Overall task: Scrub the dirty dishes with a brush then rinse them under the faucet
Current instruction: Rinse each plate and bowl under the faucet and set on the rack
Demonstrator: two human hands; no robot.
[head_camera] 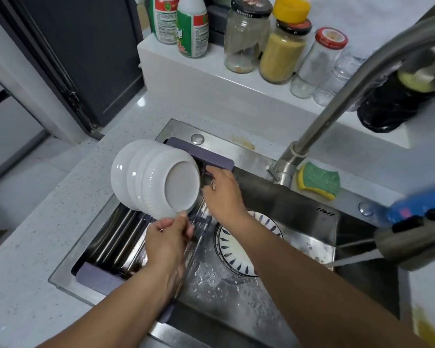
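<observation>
Head view. The left hand (168, 244), fingers curled, pinches the lower rim of the nearest of a stack of white bowls (156, 179). The stack is nested and tipped on its side, bases facing the camera, over the roll-up drying rack (116, 237) that spans the left part of the sink (281, 199). The right hand (224, 194) lies against the stack's right side with its fingers curled near the rack's purple end bar. Whether they grip the bowl rim or the bar cannot be told.

A blue-patterned plate (234, 249) lies in the wet basin, under the right forearm. Water (357, 258) runs from the faucet (337, 106) head at the right. A green-and-yellow sponge (320, 179) rests on the counter (60, 197) just beside the faucet base.

Two bottles (192, 28) on the rear ledge carry green, red and white labels; their print is too small to read. The lettering round the black lid of a glass jar (246, 36) and a small mark on the sink rim are also illegible.
</observation>
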